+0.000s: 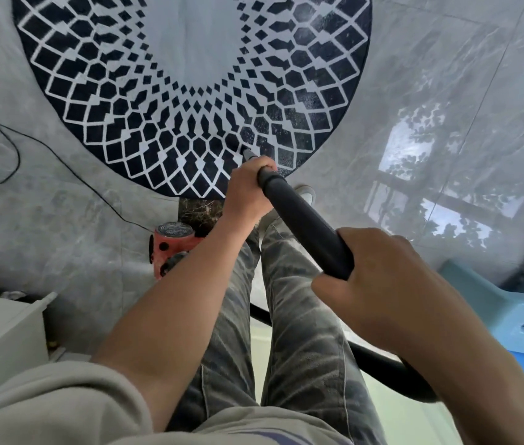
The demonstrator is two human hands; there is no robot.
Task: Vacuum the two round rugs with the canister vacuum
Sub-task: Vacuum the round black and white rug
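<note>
A round rug (pixel 190 75) with a black and white diamond pattern lies on the grey tiled floor ahead of me. A black vacuum wand (pixel 302 220) slants from lower right up to the rug's near edge, and its narrow tip (pixel 248 153) touches the rug there. My left hand (pixel 248 187) grips the wand near its tip. Lower on the tube, my right hand (pixel 389 284) is wrapped around it. The red canister vacuum (pixel 170 248) stands on the floor behind my left forearm, partly hidden. Only one rug is in view.
A thin black power cord (pixel 7 149) loops over the floor at the left. A white cabinet (pixel 0 329) stands at the lower left, a blue plastic piece (pixel 517 319) at the lower right. The black hose (pixel 392 370) runs behind my legs. Glossy tiles reflect a window at right.
</note>
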